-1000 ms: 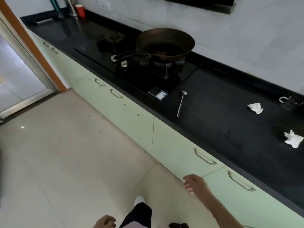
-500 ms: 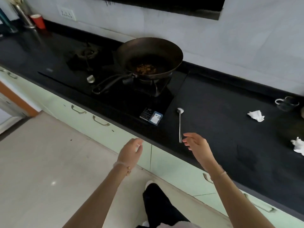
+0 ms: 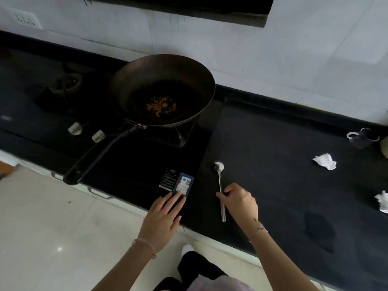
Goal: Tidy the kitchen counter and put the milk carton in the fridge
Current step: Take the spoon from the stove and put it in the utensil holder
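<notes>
Head view: right hand (image 3: 241, 203) pinches spoon (image 3: 219, 180); left hand (image 3: 162, 219) outstretched, touching label (image 3: 178, 182)

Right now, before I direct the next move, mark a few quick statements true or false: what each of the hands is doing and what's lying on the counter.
1. The right hand pinches the spoon by its handle. True.
2. The left hand holds the small carton up in the air. False: its straight fingers rest on the carton, which lies flat on the cooktop.
3. The wok is empty. False: brownish food bits sit at its bottom.
4. Two crumpled tissues lie on the counter right of the spoon. True.
5. The mug stands between wok and spoon. False: it stands at the far right, near the back wall.
</notes>
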`<action>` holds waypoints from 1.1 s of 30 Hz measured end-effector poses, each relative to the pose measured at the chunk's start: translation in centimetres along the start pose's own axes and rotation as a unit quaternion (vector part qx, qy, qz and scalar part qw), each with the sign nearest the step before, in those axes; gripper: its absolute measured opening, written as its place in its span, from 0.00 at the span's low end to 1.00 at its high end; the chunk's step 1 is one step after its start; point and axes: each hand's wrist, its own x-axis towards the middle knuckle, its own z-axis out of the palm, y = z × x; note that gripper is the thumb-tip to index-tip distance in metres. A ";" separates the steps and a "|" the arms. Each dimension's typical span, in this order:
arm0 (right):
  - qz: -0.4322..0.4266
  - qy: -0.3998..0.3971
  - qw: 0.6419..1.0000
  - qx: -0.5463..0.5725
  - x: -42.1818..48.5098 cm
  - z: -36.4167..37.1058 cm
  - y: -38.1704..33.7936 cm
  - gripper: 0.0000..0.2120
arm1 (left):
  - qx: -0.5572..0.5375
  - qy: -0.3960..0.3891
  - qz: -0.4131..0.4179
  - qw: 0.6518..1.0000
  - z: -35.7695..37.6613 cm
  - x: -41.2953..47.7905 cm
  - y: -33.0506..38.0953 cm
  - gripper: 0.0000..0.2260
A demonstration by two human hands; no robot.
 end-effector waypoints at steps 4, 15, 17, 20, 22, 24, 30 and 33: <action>0.021 -0.003 0.999 -0.038 0.4 0.1 -0.7 0.09 | -0.005 -0.008 -0.011 1.000 0.1 -0.2 0.2 0.26; 0.123 -0.109 0.942 0.294 0.7 -1.0 -0.6 0.05 | -0.027 0.009 -0.016 0.999 -0.5 -0.2 0.5 0.24; 0.132 -0.116 0.917 0.358 0.1 -1.4 -1.2 0.03 | -0.019 0.014 0.002 1.000 -0.7 0.0 0.3 0.20; 0.122 -0.122 0.913 0.370 -0.9 -1.5 -2.3 0.04 | -0.023 0.030 0.021 0.999 -1.4 0.0 -0.1 0.22; 0.106 -0.139 0.917 0.359 -1.3 -1.0 -3.3 0.05 | -0.066 0.066 -0.005 0.996 -2.1 -0.4 -0.6 0.19; 0.081 -0.162 0.922 0.342 -1.9 -0.1 -4.6 0.04 | -0.149 0.112 -0.072 0.980 -2.9 -1.5 -1.5 0.15; 0.020 -0.234 0.927 0.291 -4.8 4.5 -10.0 0.03 | -0.397 0.080 -0.345 0.847 -1.6 -8.8 -6.9 0.10; -0.030 -0.289 0.926 0.241 -7.2 7.7 -13.1 0.04 | -0.511 0.059 -0.457 0.725 2.4 -14.8 -9.8 0.16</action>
